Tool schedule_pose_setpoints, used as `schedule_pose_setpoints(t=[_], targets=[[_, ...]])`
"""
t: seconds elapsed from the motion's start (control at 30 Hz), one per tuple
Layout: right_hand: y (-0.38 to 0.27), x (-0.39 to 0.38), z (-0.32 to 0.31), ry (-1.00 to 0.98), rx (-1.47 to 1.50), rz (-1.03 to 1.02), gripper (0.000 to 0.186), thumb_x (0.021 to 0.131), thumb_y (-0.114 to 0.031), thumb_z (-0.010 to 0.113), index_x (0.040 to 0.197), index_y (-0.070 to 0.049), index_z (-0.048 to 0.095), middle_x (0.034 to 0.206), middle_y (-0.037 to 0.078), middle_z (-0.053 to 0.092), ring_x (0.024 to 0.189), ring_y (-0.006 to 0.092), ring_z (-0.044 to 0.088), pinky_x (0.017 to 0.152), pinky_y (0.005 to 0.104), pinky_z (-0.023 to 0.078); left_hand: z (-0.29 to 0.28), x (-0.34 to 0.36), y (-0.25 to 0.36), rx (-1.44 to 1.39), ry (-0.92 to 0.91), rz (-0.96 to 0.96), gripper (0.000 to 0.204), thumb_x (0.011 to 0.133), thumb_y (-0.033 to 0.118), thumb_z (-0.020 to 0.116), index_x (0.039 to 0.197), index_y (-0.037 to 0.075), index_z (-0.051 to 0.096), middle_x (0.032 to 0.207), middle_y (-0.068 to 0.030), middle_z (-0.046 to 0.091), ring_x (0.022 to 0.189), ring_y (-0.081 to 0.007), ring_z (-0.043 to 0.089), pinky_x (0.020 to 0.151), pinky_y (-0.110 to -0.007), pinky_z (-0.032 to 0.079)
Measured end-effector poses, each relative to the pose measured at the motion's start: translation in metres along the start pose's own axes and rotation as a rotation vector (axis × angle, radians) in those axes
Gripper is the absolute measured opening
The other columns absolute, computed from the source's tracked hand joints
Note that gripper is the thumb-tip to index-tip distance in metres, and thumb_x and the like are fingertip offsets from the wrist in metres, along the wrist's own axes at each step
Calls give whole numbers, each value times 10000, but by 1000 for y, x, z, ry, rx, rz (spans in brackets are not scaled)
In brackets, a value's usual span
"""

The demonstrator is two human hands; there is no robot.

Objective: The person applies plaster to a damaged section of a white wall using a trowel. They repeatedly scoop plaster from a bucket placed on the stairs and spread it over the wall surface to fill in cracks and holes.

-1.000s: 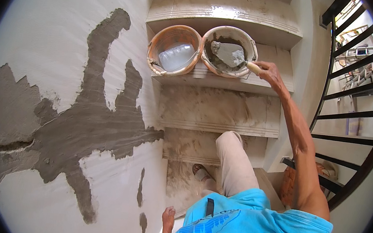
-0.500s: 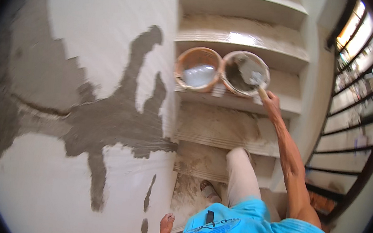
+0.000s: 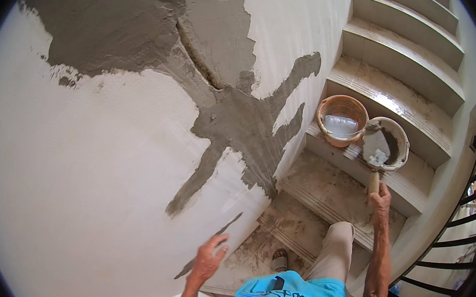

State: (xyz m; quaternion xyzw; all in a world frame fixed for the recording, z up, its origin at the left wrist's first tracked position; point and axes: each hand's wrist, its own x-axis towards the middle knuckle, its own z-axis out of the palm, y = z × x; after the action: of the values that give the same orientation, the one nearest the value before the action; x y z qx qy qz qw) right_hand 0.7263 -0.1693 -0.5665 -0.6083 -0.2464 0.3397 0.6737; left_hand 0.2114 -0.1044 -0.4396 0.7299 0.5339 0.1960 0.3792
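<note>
My right hand (image 3: 380,201) is closed around the pale handle of a trowel (image 3: 375,143). Its flat blade reaches into a whitish bucket (image 3: 404,149) that holds grey mortar (image 3: 391,140), and a pale lump sits near the handle end of the blade. Touching that bucket on the left is an orange bucket (image 3: 325,106) with a clear, shiny thing like a plastic bottle (image 3: 340,125) in it. Low by the white wall (image 3: 104,193), my left hand (image 3: 207,259) is raised and holds nothing, its fingers apart. Grey mortar patches (image 3: 245,126) spread over the wall around a long groove (image 3: 197,60).
Both buckets stand on a step of the dusty staircase (image 3: 326,179), which climbs away in front of me. Dark railing bars (image 3: 450,243) run along the right side. My sandalled foot (image 3: 280,259) rests on a lower step, and my bent knee (image 3: 341,231) is beside it.
The view has swung left, bringing more of the wall into sight. My right hand has shifted nearer to me with the trowel, and my left hand has risen toward the wall with fingers spread.
</note>
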Motion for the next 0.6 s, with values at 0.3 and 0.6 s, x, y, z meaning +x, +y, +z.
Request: schedule_pose_setpoints(t=[0.3,0.6], targets=[[-63,-52,154,-305,236,44,629,709,-223,710,1282,11,600,919,40,641,716,110,608,567,265,507,-154,-36,84,743,933,548,291,1004,46,580,1283,-1,648,1409,-203,625,1320,-349,577,1109,-505,437],[-130,-68,250,-505,404,-42,764,689,-76,649,1435,46,539,1010,85,631,702,126,594,545,266,488,-274,-78,88,1393,1473,509,349,1058,151,555,1391,51,589,1574,-159,473,1485,-335,416,1213,-524,339]])
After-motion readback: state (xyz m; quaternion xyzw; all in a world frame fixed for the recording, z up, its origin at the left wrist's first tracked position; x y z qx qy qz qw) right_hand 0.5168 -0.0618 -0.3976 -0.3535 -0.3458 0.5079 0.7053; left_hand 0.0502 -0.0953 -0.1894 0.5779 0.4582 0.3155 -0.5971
